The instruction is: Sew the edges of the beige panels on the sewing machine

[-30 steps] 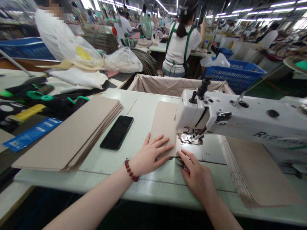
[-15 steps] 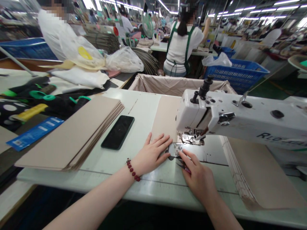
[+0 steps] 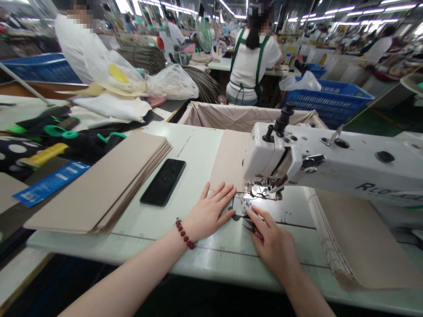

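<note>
My left hand (image 3: 209, 208) lies flat, fingers spread, its fingertips on the near edge of a beige fabric panel (image 3: 228, 163). The panel runs back beside the head of a white sewing machine (image 3: 269, 154). My right hand (image 3: 276, 242) is curled round a pair of thread snips (image 3: 257, 232), with the pointed blades toward the left and a purple part showing. Its index fingertip rests by the metal needle plate (image 3: 243, 207), just in front of the presser foot (image 3: 264, 191). The rest of the snips is hidden in my palm.
Left of my hands lie a black phone (image 3: 163, 182) and a stack of beige panels (image 3: 99, 185). More stitched panels (image 3: 363, 242) lie on the right. A cloth-lined bin (image 3: 231, 115) stands behind the table (image 3: 185, 145). Co-workers are farther back.
The beige panel has slid slightly away from me. Both my hands stay almost where they were. In the background, a co-worker's raised arm has come down.
</note>
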A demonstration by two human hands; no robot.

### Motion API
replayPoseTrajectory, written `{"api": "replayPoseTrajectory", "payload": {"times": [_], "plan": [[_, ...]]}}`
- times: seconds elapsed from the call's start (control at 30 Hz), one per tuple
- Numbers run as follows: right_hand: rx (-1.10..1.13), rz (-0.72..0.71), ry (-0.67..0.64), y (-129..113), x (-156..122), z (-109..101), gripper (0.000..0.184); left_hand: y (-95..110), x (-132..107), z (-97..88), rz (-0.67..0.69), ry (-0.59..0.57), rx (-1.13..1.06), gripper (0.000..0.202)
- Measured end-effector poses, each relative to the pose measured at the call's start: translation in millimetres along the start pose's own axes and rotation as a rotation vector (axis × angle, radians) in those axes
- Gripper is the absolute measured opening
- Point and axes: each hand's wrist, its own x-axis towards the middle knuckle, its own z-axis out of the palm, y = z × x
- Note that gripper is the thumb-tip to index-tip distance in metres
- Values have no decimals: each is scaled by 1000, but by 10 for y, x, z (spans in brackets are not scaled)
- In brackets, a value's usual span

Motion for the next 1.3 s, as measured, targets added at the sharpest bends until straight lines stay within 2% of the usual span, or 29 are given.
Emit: {"api": "replayPoseTrajectory", "payload": {"times": [0.83,1.3], "plan": [[-23,4,-13,-14,7,-18,48,0,5,29,-28,12,0,62],[-63,26,2,-37,12,-21,48,-23,1,118,0,77,46,66]]}}
